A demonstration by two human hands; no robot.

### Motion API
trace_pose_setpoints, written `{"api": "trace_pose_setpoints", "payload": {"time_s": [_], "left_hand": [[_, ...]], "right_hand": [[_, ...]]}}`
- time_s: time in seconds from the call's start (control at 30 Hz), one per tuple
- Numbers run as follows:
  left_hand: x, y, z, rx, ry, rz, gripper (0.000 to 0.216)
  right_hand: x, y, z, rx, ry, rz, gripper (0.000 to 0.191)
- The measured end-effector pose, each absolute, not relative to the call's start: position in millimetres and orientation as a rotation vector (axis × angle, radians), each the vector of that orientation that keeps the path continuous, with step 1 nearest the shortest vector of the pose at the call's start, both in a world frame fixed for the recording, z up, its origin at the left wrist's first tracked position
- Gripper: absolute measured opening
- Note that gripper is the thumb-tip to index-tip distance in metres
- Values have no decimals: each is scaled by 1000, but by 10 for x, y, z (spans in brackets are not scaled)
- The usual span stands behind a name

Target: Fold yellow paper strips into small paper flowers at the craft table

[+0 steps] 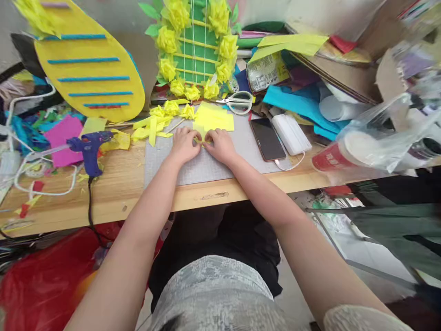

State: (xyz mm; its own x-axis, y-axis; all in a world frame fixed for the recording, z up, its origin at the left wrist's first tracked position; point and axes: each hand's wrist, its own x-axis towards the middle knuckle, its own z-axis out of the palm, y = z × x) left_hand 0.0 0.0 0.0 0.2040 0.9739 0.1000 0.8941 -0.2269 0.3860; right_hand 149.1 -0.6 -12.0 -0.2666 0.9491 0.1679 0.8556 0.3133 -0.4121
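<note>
My left hand [186, 145] and my right hand [220, 145] meet over the grey cutting mat [165, 165]. Both are closed, thumbs and fingers pinching a small piece of yellow paper [202, 143] from its two sides; most of it is hidden by the fingers. Just beyond them lies a stack of yellow paper squares [217, 120]. Yellow paper strips [152, 128] and several yellow paper flowers [171, 108] are to the left of the stack. Scissors [237, 102] with white handles rest behind it.
A blue glue gun [90, 149] stands at left, its cord over the table edge. Right of the mat are a phone [267, 139], a white power bank [291, 133] and a red cup [332, 156]. Behind stand a yellow striped board [93, 69] and a green flower-trimmed board [195, 50].
</note>
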Motion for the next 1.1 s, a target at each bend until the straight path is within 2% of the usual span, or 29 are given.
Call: {"api": "trace_pose_setpoints", "payload": {"time_s": [0.33,0.53,0.83,1.1], "left_hand": [[-52,88,-73,2146,1921,585,27],[-102,98,-64,2229,1749,767,24],[-61,40,-7,2293,1624,578,17],[-66,43,-29,2196,1635,654,16]], "right_hand": [[1457,-77,-63,-1643,-2251,290,24],[1460,-48,-83,-1672,-2250,289,28],[1493,-75,-73,-1597,-2279,298,28],[1492,-20,-100,-1640,-2265,332,29]]}}
